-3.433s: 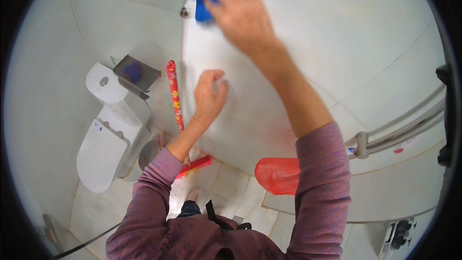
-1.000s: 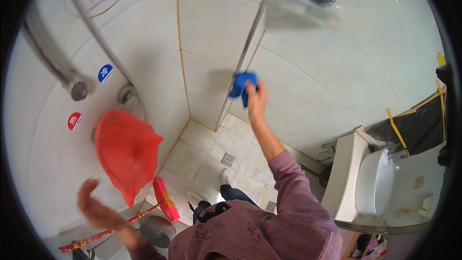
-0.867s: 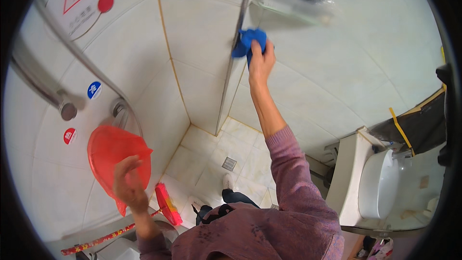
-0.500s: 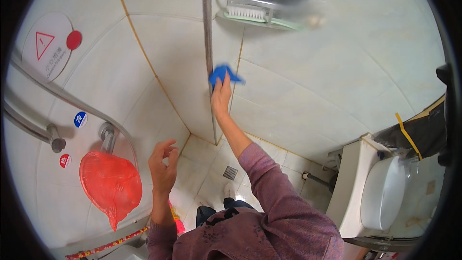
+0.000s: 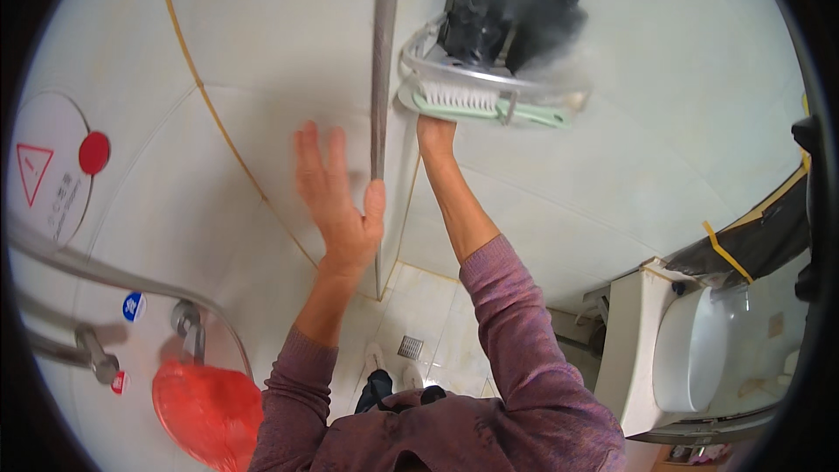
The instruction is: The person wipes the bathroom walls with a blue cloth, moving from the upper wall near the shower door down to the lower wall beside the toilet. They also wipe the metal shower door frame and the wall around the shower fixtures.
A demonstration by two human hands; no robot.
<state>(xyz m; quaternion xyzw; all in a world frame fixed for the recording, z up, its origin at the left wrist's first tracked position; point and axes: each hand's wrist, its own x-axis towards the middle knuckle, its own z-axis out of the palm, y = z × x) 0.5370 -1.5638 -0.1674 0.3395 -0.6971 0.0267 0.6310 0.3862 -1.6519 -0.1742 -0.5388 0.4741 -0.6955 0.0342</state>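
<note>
My left hand (image 5: pixel 339 210) is up in front of the tiled wall, fingers spread and slightly blurred. Its thumb lies at the dark vertical strip (image 5: pixel 383 79) in the corner; I cannot tell whether the palm touches the wall. Further right, my right hand (image 5: pixel 436 135) reaches up behind the corner shelf (image 5: pixel 489 79). Only its wrist and heel show, so the fingers and anything in them are hidden. On the shelf's front lies a pale green brush (image 5: pixel 472 107) with white bristles. Black pump bottles (image 5: pixel 479 13) stand in the shelf, partly blurred.
At lower left a red plastic bag (image 5: pixel 205 411) covers something by a metal fitting (image 5: pixel 188 323); a metal rail (image 5: pixel 96 354) runs nearby. A white washbasin (image 5: pixel 690 350) stands at right. Below are a floor drain (image 5: pixel 411 347) and my shoes.
My left hand has risen from beside the red bag to the strip, its fingers spreading. My right hand has moved up behind the shelf; the blue cloth it held is out of sight.
</note>
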